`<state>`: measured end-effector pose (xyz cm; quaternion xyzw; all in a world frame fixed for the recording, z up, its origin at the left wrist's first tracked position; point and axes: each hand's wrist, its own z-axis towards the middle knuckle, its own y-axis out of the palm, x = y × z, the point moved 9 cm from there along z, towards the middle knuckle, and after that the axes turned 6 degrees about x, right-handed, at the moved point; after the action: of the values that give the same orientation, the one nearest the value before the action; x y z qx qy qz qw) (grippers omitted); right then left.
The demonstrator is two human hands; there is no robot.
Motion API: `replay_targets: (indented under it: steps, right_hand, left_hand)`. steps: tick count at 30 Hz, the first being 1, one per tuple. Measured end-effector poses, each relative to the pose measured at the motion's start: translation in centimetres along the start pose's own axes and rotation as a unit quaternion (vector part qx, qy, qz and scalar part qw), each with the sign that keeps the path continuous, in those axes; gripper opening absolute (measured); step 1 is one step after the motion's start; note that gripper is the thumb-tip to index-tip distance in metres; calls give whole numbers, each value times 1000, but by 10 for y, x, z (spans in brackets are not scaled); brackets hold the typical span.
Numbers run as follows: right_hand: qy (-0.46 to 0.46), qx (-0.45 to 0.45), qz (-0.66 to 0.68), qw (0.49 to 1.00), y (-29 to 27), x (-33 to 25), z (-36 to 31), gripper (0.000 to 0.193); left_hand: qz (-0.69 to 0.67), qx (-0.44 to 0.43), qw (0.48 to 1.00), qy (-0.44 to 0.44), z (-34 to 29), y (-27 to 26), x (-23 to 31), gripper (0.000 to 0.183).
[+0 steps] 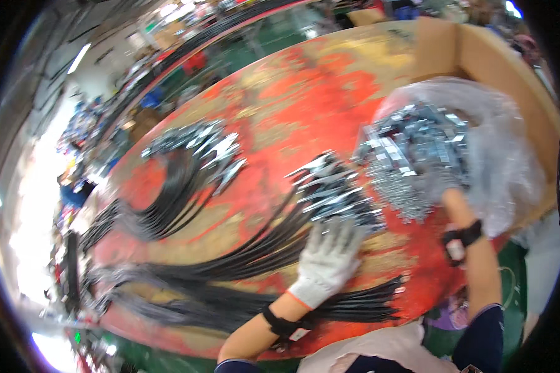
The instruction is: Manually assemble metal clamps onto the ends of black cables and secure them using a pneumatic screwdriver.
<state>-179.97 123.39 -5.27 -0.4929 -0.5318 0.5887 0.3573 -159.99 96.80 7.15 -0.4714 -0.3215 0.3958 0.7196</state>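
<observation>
Left hand: my gloved left hand point(327, 258) lies flat, fingers spread, pressing on the black cable bundle point(255, 252) where it meets the metal end fittings point(333, 189) just beyond my fingertips.
Right hand: my right hand point(457, 202) reaches into the clear plastic bag point(504, 155) of small metal parts point(417, 143); its fingers are hidden, so I cannot tell its grip.
Doing it well: I'd judge it best to keep my palm firm so the cables stay aligned on the red worktop point(305, 93).
Watch: a second cable bundle point(174, 186) lies well off beyond my left hand.
</observation>
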Motion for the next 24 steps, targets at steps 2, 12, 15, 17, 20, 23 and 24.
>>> replay_targets:
  steps: [2,12,15,17,20,23,24]
  right_hand:
    - [-4,-84,-69,994,55,78,-14,42]
    - [-113,317,188,923,-57,41,-59,46]
    - [-135,340,243,898,-50,44,-66,48]
    - [-152,349,267,885,-55,34,-72,49]
    - [-174,354,282,875,-63,12,-81,50]
    - [-215,356,329,848,-77,-5,-98,58]
    - [-216,343,293,866,-83,-8,-102,65]
  left_hand:
    - [6,1,1000,-28,-16,-22,-4,67]
    - [254,-156,918,-260,-201,-65,-152,22]
    - [353,-277,833,-323,-260,-81,-211,28]
    - [432,-230,820,-297,-316,-85,-254,31]
    - [489,-269,797,-231,-327,-87,-275,23]
    - [492,-274,816,-132,-296,-94,-262,13]
    - [456,-305,828,-117,-288,-93,-261,13]
